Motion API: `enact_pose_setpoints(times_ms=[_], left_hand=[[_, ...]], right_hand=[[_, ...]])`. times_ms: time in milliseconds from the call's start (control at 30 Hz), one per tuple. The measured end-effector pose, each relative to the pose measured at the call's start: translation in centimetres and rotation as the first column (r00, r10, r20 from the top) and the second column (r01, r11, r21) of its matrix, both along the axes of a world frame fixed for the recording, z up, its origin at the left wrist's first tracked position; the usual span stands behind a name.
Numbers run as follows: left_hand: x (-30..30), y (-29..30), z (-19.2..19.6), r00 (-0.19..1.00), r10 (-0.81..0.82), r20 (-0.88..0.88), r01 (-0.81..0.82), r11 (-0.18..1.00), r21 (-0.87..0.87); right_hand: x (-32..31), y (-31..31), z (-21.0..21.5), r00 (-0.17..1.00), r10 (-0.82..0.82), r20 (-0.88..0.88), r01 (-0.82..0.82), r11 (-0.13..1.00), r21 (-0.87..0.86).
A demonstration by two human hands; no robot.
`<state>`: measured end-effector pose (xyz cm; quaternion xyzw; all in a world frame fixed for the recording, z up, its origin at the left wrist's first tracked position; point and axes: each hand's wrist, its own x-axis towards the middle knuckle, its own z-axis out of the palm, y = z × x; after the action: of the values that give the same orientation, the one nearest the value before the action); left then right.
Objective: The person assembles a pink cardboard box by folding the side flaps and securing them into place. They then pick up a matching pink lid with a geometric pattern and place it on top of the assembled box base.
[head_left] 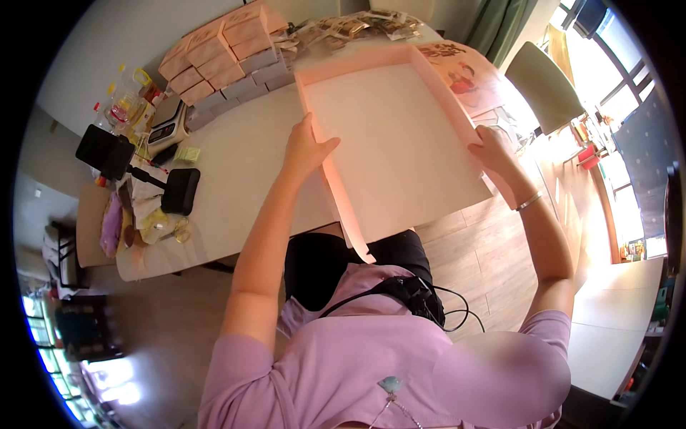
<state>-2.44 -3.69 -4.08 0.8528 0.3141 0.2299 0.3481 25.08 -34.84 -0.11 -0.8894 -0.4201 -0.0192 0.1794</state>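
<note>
In front of me lies a large, shallow cardboard box (400, 143), pink on its walls and pale inside. Its far and side walls stand up, while the side nearest me has no raised wall. The left wall's near end sticks out past the table edge over my lap. My left hand (307, 149) grips the left wall, thumb inside and fingers outside. On the right wall, my right hand (496, 150) is closed, with a bracelet on its wrist. The outer fingers of both hands are partly hidden.
Stacked pink boxes (214, 53) stand at the back left of the table (250, 154). Packed plastic bags (350, 27) lie along the far edge. A printed pink sheet (468, 79) is beyond the right wall. At left are a scale (168, 129), a black phone stand (180, 191) and bottles (125, 100).
</note>
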Motion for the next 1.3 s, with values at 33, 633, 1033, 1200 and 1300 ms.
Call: enact_pose_setpoints(times_ms=[33, 633, 1033, 1200, 1300], left_hand=[[0.4, 0.4, 0.3, 0.999, -0.039, 0.000, 0.039, 0.997, -0.068], [-8.8, -1.7, 5.9, 0.787, -0.509, -0.349, 0.615, 0.596, 0.516], [-1.6, 0.7, 3.9, 0.638, -0.673, -0.375, 0.770, 0.554, 0.316], [-1.1, 0.8, 2.2, 0.671, -0.671, -0.316, 0.741, 0.612, 0.275], [-1.3, 0.7, 1.6, 0.688, -0.655, -0.312, 0.725, 0.604, 0.332]], right_hand=[[0.5, -0.1, -1.1, 0.999, -0.012, 0.030, 0.012, 1.000, 0.008], [-4.5, -6.4, 2.3, 0.929, 0.364, 0.062, -0.366, 0.930, 0.033], [-3.4, -4.9, 4.0, 0.804, 0.587, -0.098, -0.590, 0.766, -0.256], [-3.0, -3.8, 5.4, 0.798, 0.602, -0.038, -0.575, 0.740, -0.348], [-3.7, -3.8, 4.1, 0.704, 0.640, 0.309, -0.561, 0.767, -0.310]])
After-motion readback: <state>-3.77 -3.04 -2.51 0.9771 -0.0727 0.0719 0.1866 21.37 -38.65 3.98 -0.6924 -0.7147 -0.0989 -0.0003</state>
